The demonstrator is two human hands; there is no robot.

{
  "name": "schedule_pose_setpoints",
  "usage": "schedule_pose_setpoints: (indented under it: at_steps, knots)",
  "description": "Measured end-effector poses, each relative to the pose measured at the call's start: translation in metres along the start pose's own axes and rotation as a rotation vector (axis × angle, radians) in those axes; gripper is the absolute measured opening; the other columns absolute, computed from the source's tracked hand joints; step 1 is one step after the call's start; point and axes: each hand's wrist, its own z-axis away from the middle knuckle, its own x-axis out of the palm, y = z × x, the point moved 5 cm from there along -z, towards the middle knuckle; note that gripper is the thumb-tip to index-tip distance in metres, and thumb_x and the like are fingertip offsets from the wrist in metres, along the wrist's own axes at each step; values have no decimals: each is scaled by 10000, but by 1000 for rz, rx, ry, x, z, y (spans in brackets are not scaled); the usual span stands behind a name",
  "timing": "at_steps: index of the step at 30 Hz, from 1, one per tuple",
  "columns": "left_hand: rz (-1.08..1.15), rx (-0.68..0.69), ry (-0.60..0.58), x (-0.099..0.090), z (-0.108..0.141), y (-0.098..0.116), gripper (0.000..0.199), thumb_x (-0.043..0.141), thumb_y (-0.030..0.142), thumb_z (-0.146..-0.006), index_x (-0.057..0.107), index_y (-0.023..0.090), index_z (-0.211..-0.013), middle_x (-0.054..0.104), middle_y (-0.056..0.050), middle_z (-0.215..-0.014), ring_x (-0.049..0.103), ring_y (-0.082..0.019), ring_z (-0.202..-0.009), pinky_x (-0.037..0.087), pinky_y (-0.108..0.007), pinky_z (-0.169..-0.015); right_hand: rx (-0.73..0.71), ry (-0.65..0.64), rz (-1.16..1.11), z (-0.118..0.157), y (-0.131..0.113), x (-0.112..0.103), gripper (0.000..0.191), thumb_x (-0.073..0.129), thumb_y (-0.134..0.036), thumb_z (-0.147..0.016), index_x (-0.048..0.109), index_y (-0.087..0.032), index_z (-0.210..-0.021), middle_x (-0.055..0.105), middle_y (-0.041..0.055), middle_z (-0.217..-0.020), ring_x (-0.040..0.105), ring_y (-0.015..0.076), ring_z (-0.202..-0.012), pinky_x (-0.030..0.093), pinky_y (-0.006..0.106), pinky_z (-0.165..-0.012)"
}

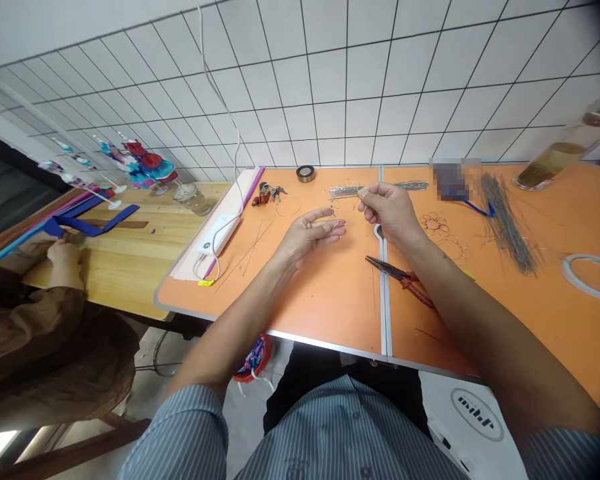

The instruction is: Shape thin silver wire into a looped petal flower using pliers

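Over the orange table, my left hand (310, 235) is closed, thumb against fingers, on a thin piece of wire (336, 223). The wire is bent, but its full shape is too fine to make out. My right hand (386, 208) is pinched just to the right and slightly higher, with a fine wire end at its fingertips. The hands are a short gap apart. Below my right hand lie long-nose pliers (387, 268) with red handles, jaws pointing left, partly covered by my forearm. Beside that wrist rests a flower-shaped copper-coloured wire piece (434, 223).
Behind my hands lies a bundle of straight wires (411, 186); another bundle (507, 223) is at right, near a white ring (570, 270). Black tape (306, 174), keys (275, 193) and a white power strip (221, 233) sit left. A co-worker's hand (64, 257) is by blue ribbon (107, 223).
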Motion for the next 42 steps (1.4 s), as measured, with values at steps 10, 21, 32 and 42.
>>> schedule_pose_setpoints:
  at_steps: [10,21,32,42]
  knots:
    - [-46,35,35,-1,-2,6,258,887,215,-896,768,123,-1106,869,-155,-1100,858,-231,-938,657,-330,-920,-35,2,51,4,-7,1,207,862,-319,-870,718,-203,-776,732,25,-701,557,95,-514,426,222,-463]
    - [16,-33,52,-1,-8,6,225,714,321,-1052,791,110,-1045,865,-185,-1116,853,-248,-961,649,-380,-994,-54,-38,71,7,-11,5,235,875,-338,-876,714,-198,-777,732,24,-700,566,91,-517,443,218,-477]
    - [206,-65,139,-4,-17,6,160,657,241,-1062,736,150,-957,854,-146,-1167,835,-221,-1073,599,-363,-1088,-51,-48,90,6,-10,5,187,844,-308,-884,725,-187,-805,728,18,-709,578,88,-520,443,213,-481]
    - [103,74,115,-2,-17,18,147,799,262,-908,741,155,-990,859,-123,-1051,843,-232,-938,640,-324,-833,-58,-57,111,8,-13,6,172,799,-273,-913,706,-188,-796,715,12,-706,576,88,-525,449,217,-490]
